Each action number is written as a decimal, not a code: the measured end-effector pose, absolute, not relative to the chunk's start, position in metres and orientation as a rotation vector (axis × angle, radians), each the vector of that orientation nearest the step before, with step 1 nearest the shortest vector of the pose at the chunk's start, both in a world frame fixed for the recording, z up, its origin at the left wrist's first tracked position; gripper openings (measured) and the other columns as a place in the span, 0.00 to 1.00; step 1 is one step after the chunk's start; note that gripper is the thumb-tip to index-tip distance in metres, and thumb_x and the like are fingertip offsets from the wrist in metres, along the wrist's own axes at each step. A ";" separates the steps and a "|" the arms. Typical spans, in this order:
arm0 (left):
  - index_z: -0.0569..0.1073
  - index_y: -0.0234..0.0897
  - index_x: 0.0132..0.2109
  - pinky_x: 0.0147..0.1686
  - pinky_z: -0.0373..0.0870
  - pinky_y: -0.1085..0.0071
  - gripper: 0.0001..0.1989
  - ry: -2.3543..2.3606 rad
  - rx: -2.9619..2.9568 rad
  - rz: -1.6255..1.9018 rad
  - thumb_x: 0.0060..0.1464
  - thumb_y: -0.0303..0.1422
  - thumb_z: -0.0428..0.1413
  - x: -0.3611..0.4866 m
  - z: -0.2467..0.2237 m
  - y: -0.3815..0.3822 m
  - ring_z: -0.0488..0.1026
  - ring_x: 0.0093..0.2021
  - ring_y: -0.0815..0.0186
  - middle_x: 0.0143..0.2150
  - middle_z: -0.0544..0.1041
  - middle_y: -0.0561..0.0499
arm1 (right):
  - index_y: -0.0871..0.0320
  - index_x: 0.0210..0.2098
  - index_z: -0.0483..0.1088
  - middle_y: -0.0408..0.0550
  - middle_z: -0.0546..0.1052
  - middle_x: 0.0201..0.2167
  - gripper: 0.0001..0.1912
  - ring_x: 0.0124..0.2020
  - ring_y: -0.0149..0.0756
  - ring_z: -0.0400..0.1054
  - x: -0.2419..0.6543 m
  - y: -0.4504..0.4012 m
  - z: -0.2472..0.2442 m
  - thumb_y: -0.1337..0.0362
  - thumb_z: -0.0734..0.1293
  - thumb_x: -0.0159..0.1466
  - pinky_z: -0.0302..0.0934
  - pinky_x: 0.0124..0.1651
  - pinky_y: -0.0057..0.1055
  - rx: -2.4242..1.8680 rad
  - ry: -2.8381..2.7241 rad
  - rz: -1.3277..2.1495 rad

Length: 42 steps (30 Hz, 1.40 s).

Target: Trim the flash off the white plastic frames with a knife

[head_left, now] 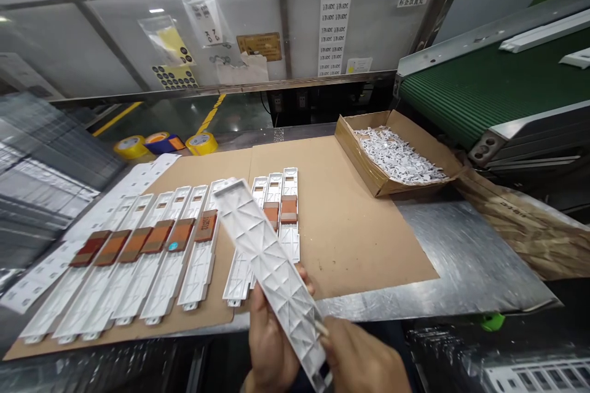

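A long white plastic panel [271, 264] with triangular ribs is tilted in front of me, its lower end toward my body. My left hand [271, 338] is wrapped round it from below, thumb on the near side and fingertips at the far edge. My right hand [362, 356] is closed at the panel's lower right edge. A thin, pale, stick-like bit shows at its fingers, too small to name. Behind the held panel, similar ribbed strips [198, 282] lie in a row on a cardboard sheet [359, 245], with reddish-brown blocks [180, 234] resting across them.
An open cardboard box [362, 163] of small white pieces stands at the back right. Beyond it runs a green conveyor belt [483, 86]. Tape rolls [201, 143] sit at the back left, near label sheets [154, 175]. Crumpled brown paper [520, 227] lies at the right.
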<state>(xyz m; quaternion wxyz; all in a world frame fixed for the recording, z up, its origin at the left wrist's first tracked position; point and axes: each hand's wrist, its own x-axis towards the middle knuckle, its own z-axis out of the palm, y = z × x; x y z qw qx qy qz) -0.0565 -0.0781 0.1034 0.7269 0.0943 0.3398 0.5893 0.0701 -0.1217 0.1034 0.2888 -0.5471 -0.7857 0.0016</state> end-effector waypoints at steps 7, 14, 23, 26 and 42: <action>0.76 0.25 0.39 0.22 0.65 0.77 0.27 0.531 0.140 0.612 0.57 0.48 0.45 -0.082 0.081 -0.062 0.70 0.24 0.69 0.26 0.75 0.44 | 0.55 0.32 0.67 0.42 0.68 0.22 0.17 0.23 0.33 0.60 0.111 -0.093 0.139 0.62 0.50 0.71 0.47 0.27 0.30 -1.374 -2.290 -0.050; 0.76 0.21 0.34 0.16 0.65 0.75 0.40 0.525 0.117 0.210 0.61 0.44 0.24 -0.081 0.075 -0.071 0.72 0.19 0.66 0.24 0.74 0.42 | 0.54 0.26 0.62 0.41 0.68 0.20 0.12 0.21 0.34 0.59 0.104 -0.080 0.136 0.61 0.62 0.65 0.40 0.26 0.33 -1.287 -2.623 0.016; 0.75 0.22 0.28 0.14 0.62 0.80 0.33 0.668 0.115 0.189 0.62 0.39 0.32 -0.078 0.118 -0.071 0.69 0.16 0.73 0.19 0.71 0.48 | 0.54 0.26 0.60 0.39 0.68 0.19 0.12 0.20 0.34 0.61 0.098 -0.081 0.125 0.61 0.67 0.61 0.38 0.26 0.33 -1.248 -2.698 -0.041; 0.75 0.22 0.28 0.15 0.62 0.79 0.28 0.726 0.120 0.237 0.61 0.39 0.40 -0.079 0.121 -0.074 0.69 0.17 0.72 0.22 0.72 0.46 | 0.54 0.26 0.60 0.39 0.69 0.19 0.11 0.20 0.34 0.61 0.097 -0.082 0.122 0.63 0.64 0.64 0.39 0.26 0.33 -1.262 -2.663 -0.067; 0.75 0.22 0.29 0.14 0.61 0.78 0.27 0.752 0.108 0.238 0.59 0.39 0.41 -0.085 0.114 -0.078 0.69 0.16 0.71 0.23 0.74 0.44 | 0.56 0.25 0.61 0.39 0.69 0.19 0.14 0.19 0.31 0.61 0.096 -0.080 0.118 0.62 0.60 0.67 0.40 0.25 0.33 -1.174 -2.665 0.011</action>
